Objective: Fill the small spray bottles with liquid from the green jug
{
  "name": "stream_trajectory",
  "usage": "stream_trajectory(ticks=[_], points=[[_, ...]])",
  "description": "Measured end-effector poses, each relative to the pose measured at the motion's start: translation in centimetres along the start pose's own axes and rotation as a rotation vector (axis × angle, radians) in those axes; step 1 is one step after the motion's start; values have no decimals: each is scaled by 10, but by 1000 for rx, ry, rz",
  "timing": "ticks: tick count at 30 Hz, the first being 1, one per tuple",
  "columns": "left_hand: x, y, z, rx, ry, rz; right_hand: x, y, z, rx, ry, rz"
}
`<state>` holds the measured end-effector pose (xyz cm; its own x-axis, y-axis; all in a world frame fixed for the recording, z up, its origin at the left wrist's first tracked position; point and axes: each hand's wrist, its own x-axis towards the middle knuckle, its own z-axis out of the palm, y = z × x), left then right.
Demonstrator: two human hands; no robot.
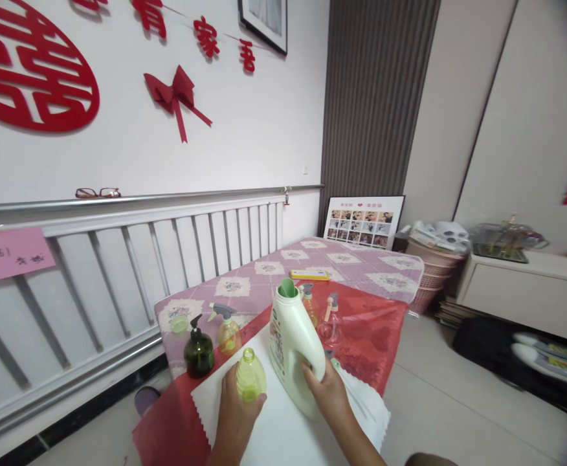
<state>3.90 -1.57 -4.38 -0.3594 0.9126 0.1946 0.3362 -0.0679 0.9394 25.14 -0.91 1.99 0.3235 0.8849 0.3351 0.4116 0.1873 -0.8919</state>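
My left hand point(237, 404) is wrapped round a translucent yellow-green bottle point(251, 374), its mouth uncovered and facing up. In my right hand point(326, 387) is the handle of a large pale green detergent jug point(288, 346), whose open neck shows a green spout point(288, 288). The jug leans slightly left, its mouth above and to the right of the bottle. Left of the bottle stand a dark green pump bottle point(199, 355) and a yellow spray bottle point(228, 333) with a grey trigger head. Behind the jug are an orange spray bottle point(309, 304) and a pink one point(331, 323).
A white scallop-edged mat point(274, 433) lies over a red cloth point(375, 323) on the table. Farther back are a yellow case point(309, 275) and, at left, a small green cap or dish point(179, 324). A white railing point(167, 252) runs along the wall side.
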Motion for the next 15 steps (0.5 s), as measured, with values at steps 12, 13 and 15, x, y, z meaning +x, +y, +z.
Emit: stream_trajectory(ticks=[12,13,15], points=[[-10,-17,0,180,-123,5,-3,-4,-5,-37,-55,70],[-11,-15,-1,187,-125,17,-3,-6,-5,-39,-56,76],[-14,-10,-2,211,-123,45,-2,-9,-5,-35,-53,88]])
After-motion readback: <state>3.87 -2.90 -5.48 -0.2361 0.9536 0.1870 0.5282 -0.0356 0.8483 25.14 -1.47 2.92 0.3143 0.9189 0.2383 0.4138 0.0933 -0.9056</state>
